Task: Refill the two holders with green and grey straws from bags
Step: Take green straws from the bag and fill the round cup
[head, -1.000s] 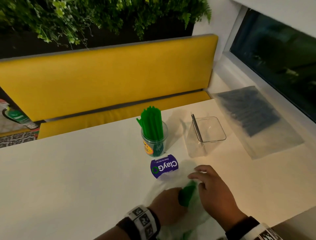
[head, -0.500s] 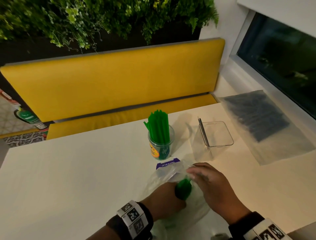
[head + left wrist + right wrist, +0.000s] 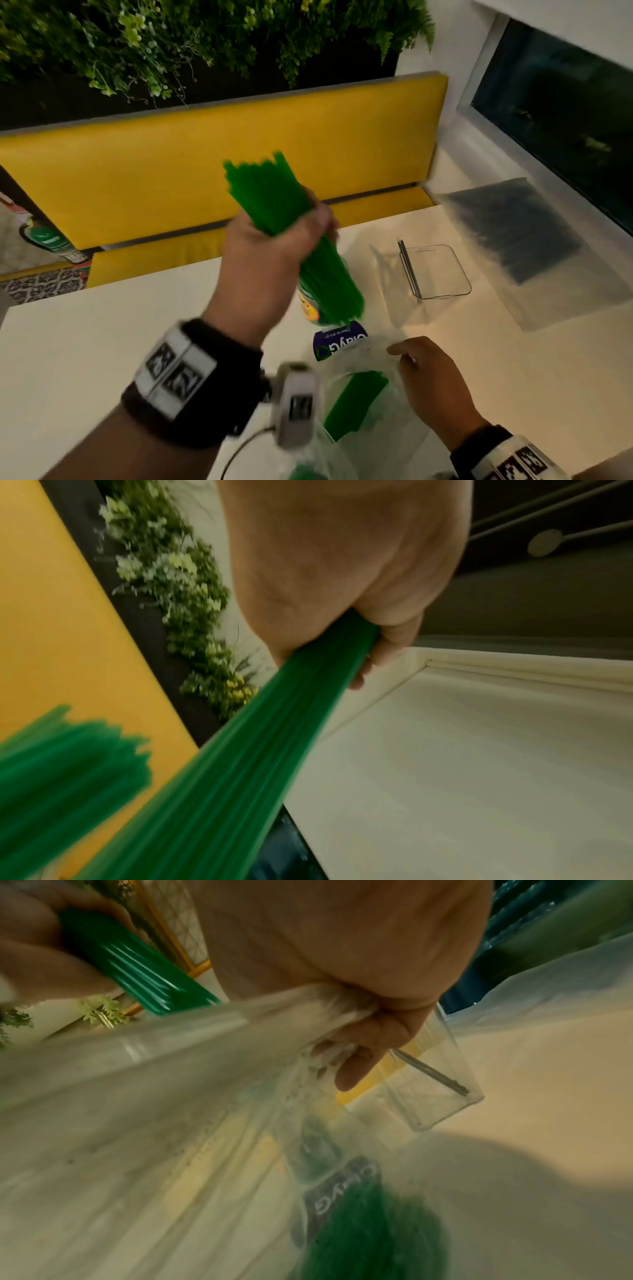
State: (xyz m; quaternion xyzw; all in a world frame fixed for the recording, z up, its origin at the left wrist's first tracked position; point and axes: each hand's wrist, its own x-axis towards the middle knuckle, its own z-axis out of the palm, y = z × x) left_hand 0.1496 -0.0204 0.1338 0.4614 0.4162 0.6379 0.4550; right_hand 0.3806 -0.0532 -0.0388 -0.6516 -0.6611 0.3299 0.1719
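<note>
Left hand (image 3: 270, 246) raised smooth green straws (image 3: 274, 202) bagward.

Bundle of green straws (image 3: 291, 219) tilted, gripped mid-length above the table, lower ends in front of the round clear holder (image 3: 308, 305). More green straws (image 3: 352, 401) lie in the clear bag (image 3: 383, 404), near edge. Square clear holder (image 3: 435, 270) stands right, one grey straw (image 3: 407, 267) inside. Bag of grey straws (image 3: 513, 236) flat, far right.

Round clear holder (image 3: 310, 305): mostly hidden below the left hand's (image 3: 270, 250) grip, behind the motion-blurred green straw bundle (image 3: 294, 236).
Holder's label: unreadable.
</note>
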